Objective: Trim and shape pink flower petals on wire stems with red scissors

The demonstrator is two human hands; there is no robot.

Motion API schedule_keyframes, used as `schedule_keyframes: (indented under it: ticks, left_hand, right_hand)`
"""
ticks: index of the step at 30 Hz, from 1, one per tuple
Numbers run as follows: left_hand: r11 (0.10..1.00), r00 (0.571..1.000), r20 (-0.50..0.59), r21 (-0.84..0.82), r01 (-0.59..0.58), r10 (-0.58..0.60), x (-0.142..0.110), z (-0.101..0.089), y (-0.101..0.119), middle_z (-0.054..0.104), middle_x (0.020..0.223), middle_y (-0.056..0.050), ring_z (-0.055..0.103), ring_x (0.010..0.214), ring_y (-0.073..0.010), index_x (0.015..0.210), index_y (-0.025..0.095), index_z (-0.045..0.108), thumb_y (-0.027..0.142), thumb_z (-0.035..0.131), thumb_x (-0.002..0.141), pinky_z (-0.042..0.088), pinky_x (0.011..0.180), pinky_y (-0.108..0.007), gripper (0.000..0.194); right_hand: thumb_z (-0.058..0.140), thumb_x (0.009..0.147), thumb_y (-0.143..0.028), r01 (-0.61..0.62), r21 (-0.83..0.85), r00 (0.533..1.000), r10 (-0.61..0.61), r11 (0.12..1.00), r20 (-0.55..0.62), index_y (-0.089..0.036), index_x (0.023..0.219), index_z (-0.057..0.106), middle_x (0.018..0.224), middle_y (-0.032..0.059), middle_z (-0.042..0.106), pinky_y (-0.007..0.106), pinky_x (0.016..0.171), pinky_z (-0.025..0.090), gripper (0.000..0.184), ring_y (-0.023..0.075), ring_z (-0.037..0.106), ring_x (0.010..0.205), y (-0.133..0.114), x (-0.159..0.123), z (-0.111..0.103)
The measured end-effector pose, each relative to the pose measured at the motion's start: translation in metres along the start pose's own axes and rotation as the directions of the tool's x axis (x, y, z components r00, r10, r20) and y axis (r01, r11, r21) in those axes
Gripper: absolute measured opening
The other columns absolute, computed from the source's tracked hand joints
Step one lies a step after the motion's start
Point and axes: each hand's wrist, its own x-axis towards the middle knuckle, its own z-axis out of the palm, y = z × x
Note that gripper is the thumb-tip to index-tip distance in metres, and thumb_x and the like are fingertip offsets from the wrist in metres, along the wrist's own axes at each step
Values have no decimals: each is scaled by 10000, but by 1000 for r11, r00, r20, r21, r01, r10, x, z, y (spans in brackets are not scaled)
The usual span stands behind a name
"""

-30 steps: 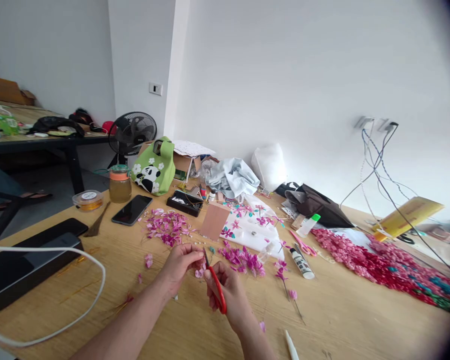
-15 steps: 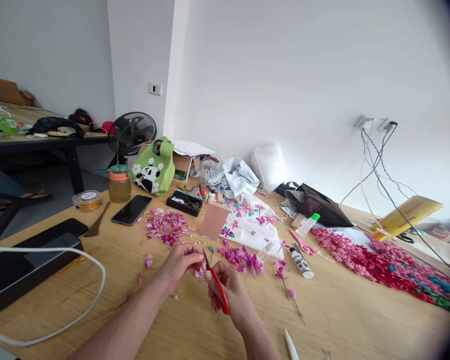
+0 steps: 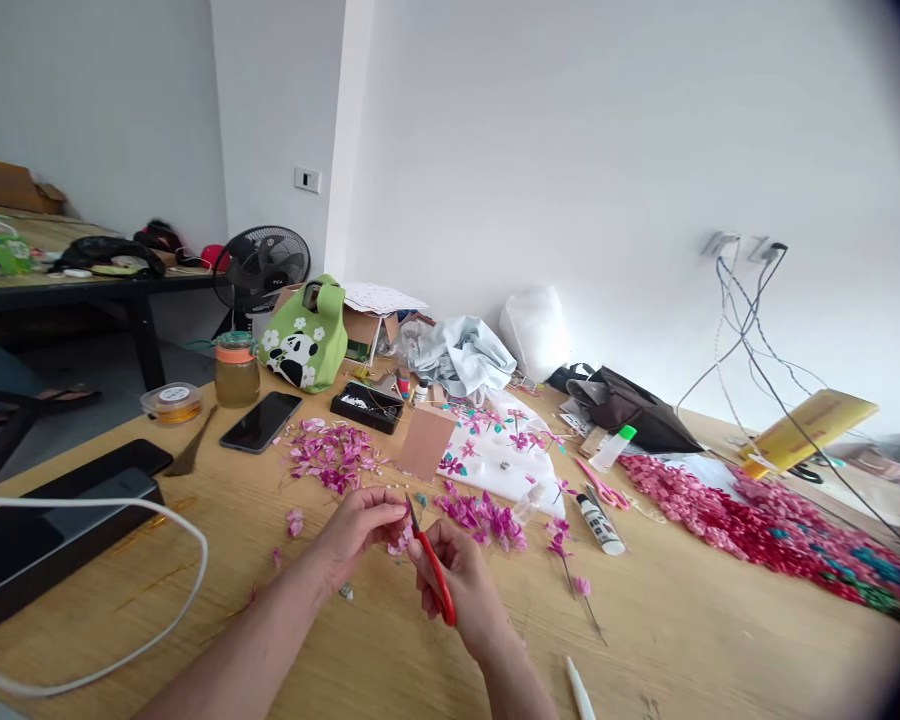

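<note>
My left hand (image 3: 356,528) pinches a small pink paper flower (image 3: 400,541) just above the wooden table (image 3: 682,630). My right hand (image 3: 461,580) grips red-handled scissors (image 3: 431,566), whose blades point up at the flower. Both hands meet near the table's front middle. A loose pile of pink flowers (image 3: 484,517) lies just beyond them, and another pile (image 3: 330,452) sits further left.
A black phone (image 3: 261,421), a jar (image 3: 237,369), a wire spool (image 3: 170,402) and a green panda bag (image 3: 307,338) stand at the back left. A dark device (image 3: 37,530) with a white cable (image 3: 120,580) lies left. Glue tube (image 3: 600,523), pink scissors (image 3: 604,489), red flowers (image 3: 757,525) lie right.
The hands stay nearly in place; the view has shifted slightly. The scissors and flower remain held together in the same spot.
</note>
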Motion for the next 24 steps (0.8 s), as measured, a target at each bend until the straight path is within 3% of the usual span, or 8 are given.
schedule_keyframes:
  ticks: [12,24]
  left_hand:
    - [999,997,-78,30,-19,21,-1,4,2,623,574,-17,524,533,-113,624,128,653,245,703,641,415,567,-236,128]
    - [994,1000,-29,108,-5,8,-4,5,9,649,601,-38,552,569,-133,605,123,651,254,688,648,424,604,-256,143]
  right_hand:
    - [735,658,-601,-27,-9,999,27,1000,-18,-185,699,420,459,-68,518,148,301,317,523,67,444,320,-7,-2,6]
    - [692,714,-605,6,-37,1000,-5,999,27,-191,697,413,465,-69,490,152,310,296,500,68,432,334,-6,-3,2]
